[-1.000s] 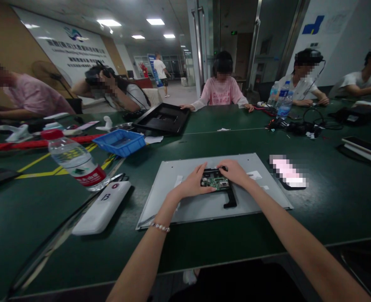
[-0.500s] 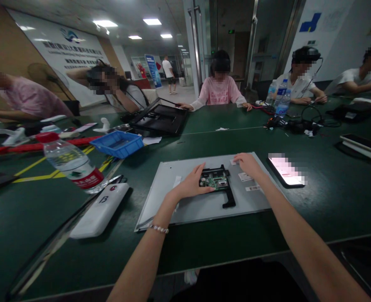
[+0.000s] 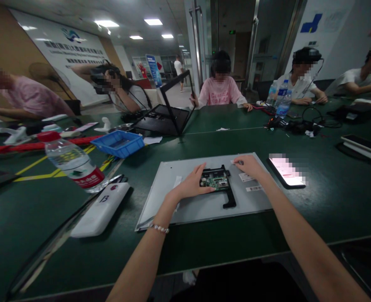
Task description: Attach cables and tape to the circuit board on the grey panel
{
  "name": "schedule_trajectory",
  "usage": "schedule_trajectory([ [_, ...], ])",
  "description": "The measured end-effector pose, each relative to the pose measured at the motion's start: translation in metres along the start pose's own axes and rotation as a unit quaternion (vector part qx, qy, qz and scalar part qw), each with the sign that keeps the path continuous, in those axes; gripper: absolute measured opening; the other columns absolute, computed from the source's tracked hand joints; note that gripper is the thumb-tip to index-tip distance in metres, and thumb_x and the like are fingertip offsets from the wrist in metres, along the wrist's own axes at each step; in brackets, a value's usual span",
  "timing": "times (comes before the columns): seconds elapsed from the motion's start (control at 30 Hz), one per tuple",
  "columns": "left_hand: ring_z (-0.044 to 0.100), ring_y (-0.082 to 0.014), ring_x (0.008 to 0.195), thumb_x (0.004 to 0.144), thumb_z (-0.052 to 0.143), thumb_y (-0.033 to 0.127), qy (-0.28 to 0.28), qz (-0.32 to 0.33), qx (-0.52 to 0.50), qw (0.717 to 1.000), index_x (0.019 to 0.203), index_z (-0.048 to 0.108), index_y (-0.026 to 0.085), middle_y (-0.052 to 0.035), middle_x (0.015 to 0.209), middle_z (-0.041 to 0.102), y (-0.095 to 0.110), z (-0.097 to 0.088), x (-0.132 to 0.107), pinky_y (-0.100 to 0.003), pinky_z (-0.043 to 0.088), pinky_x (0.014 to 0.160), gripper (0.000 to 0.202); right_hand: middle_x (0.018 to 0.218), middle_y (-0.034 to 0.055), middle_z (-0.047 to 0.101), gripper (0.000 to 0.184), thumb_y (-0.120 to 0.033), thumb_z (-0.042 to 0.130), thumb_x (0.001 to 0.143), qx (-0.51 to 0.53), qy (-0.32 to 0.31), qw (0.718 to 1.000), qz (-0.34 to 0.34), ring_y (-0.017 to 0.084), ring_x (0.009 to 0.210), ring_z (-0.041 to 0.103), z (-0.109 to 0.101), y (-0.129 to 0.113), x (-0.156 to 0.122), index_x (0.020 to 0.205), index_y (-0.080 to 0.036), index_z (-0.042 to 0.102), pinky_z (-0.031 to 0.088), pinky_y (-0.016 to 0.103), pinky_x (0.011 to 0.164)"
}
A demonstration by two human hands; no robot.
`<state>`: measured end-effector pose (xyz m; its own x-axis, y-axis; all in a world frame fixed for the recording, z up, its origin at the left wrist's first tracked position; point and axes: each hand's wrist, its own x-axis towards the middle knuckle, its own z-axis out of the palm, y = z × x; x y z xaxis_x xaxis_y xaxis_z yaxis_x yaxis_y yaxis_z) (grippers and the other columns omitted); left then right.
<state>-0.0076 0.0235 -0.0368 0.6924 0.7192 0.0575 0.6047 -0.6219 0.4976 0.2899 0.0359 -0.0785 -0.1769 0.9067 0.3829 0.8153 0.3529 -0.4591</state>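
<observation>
A flat grey display panel [image 3: 160, 184] lies on the table before me. On its middle rests a black plastic bracket [image 3: 229, 198] carrying a green circuit board [image 3: 215, 181]. My left hand [image 3: 190, 183] grips the board's left side, thumb along the near edge and fingers at the far edge. Over the panel's far right part, my right hand [image 3: 248, 165] is closed, its fingertips pinched together. A small dark spot shows at those fingertips; what it is I cannot make out. White labels [image 3: 254, 188] are stuck to the panel beside the right wrist.
A lit phone [image 3: 286, 172] lies right of the panel. To the left are a white power bank [image 3: 101, 209], a water bottle [image 3: 74, 163] and a blue tray [image 3: 119, 143]. Across the table, a person [image 3: 221, 90] holds up a black frame [image 3: 176, 102].
My right hand has turned slightly and its fingers have curled in more. My left hand has stayed on the board. Across the table, the black frame has been lifted upright.
</observation>
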Motion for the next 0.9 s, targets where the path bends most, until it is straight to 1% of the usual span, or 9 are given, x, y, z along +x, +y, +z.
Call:
schedule_trajectory([
  [0.1,0.024,-0.0317,0.135,0.069,0.06,0.062,0.0,0.002,-0.002,1.0,0.145,0.007,0.018,-0.0141,0.149,0.016,0.001,-0.001,0.0,-0.044,0.025,0.11,0.103,0.096,0.0063,0.071,0.017,-0.017,0.056,0.08,-0.021,0.016,0.999,0.029,0.021,0.095,0.063,0.0,-0.006,0.001,0.09,-0.02,0.07,0.045,0.034,0.087],
  [0.23,0.025,-0.0323,0.134,0.069,0.059,0.062,0.003,0.002,0.002,1.0,0.145,0.008,0.017,-0.0148,0.149,0.017,0.003,-0.001,-0.001,-0.045,0.025,0.109,0.102,0.095,0.0059,0.071,0.02,-0.019,0.051,0.085,-0.027,0.051,0.997,0.042,0.021,0.091,0.063,-0.002,-0.032,0.003,0.097,-0.019,0.067,0.045,0.031,0.082],
  [0.3,0.025,-0.0328,0.134,0.069,0.059,0.062,0.005,0.004,0.005,1.0,0.144,0.009,0.015,-0.016,0.148,0.018,0.003,-0.001,0.0,-0.044,0.025,0.109,0.102,0.096,0.0061,0.07,0.021,-0.02,0.049,0.087,-0.029,0.049,0.998,0.019,0.021,0.091,0.063,-0.001,-0.048,0.005,0.1,-0.019,0.065,0.044,0.03,0.082],
  [0.43,0.024,-0.032,0.134,0.069,0.06,0.062,0.014,0.015,0.01,1.0,0.144,0.01,0.013,-0.018,0.147,0.02,-0.001,0.002,0.0,-0.043,0.024,0.11,0.103,0.099,0.0068,0.069,0.021,-0.018,0.047,0.088,-0.053,-0.001,0.998,-0.037,0.019,0.095,0.062,0.004,-0.073,0.007,0.101,-0.019,0.065,0.042,0.029,0.084],
  [0.57,0.025,-0.0314,0.134,0.069,0.06,0.062,0.017,0.017,0.018,1.0,0.144,0.01,0.013,-0.0179,0.147,0.019,-0.005,0.005,0.001,-0.043,0.025,0.11,0.103,0.098,0.0074,0.068,0.021,-0.017,0.047,0.088,-0.078,-0.049,0.994,-0.06,0.018,0.094,0.061,0.007,-0.08,0.007,0.099,-0.017,0.065,0.042,0.028,0.084],
  [0.77,0.024,-0.0321,0.134,0.069,0.058,0.064,0.011,0.017,0.023,1.0,0.144,0.009,0.013,-0.0179,0.147,0.019,-0.002,0.004,0.0,-0.044,0.025,0.11,0.103,0.103,0.0103,0.066,0.02,-0.014,0.047,0.087,-0.093,-0.046,0.988,-0.116,0.019,0.103,0.057,0.008,-0.083,0.005,0.094,-0.015,0.066,0.04,0.029,0.091],
  [0.9,0.026,-0.0327,0.133,0.07,0.057,0.065,0.018,0.012,0.038,0.999,0.144,0.011,0.012,-0.0179,0.147,0.02,0.001,0.005,-0.001,-0.044,0.026,0.109,0.102,0.094,0.0091,0.068,0.019,-0.012,0.048,0.085,-0.116,-0.07,0.983,-0.122,0.019,0.095,0.059,0.01,-0.089,0.006,0.091,-0.015,0.066,0.039,0.03,0.089],
])
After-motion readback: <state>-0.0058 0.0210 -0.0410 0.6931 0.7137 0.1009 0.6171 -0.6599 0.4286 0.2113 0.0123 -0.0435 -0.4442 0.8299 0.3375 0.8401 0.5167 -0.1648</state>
